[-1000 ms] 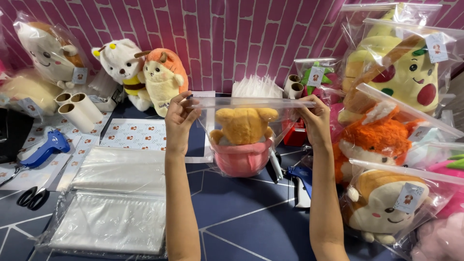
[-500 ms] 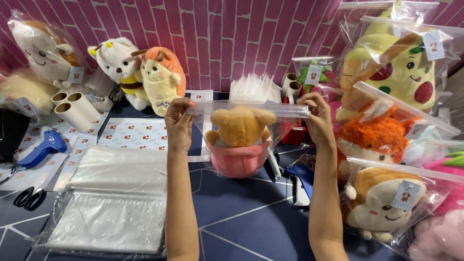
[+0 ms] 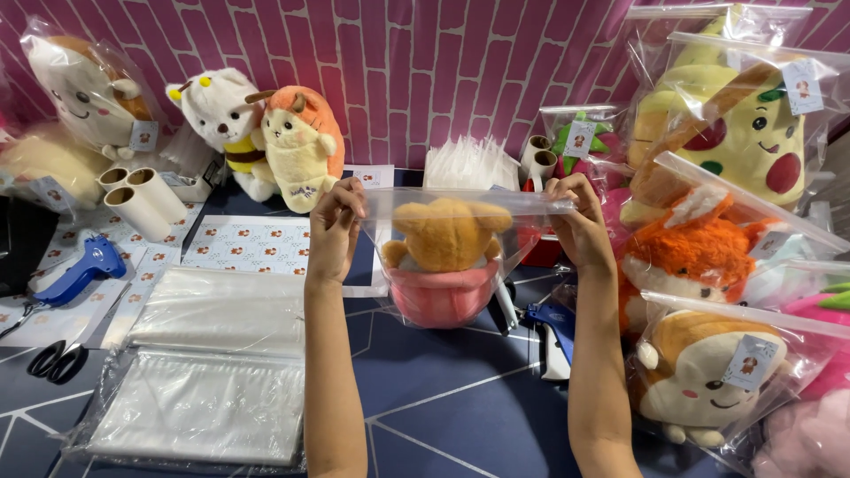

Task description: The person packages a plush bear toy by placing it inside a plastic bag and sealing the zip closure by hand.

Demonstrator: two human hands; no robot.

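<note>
I hold a clear plastic bag (image 3: 522, 232) up over the dark table, stretched between both hands. Inside it sits an orange-yellow plush bear (image 3: 447, 232) in a pink cup-shaped base (image 3: 443, 296). My left hand (image 3: 335, 230) pinches the bag's top left corner. My right hand (image 3: 580, 226) pinches the top right corner. The bag's top edge runs straight between my fingers.
Stacks of clear bags (image 3: 208, 372) lie at the left with a blue tagging gun (image 3: 80, 270), scissors (image 3: 55, 361), paper rolls (image 3: 142, 199) and sticker sheets (image 3: 248, 246). Bagged plush toys (image 3: 708, 257) pile up on the right; unbagged plushes (image 3: 266, 142) stand at the back. Another tagging gun (image 3: 553, 332) lies under my right arm.
The bag with the bear dipped slightly and came back; both hands have kept hold of the top corners, shifting only a little along the top edge.
</note>
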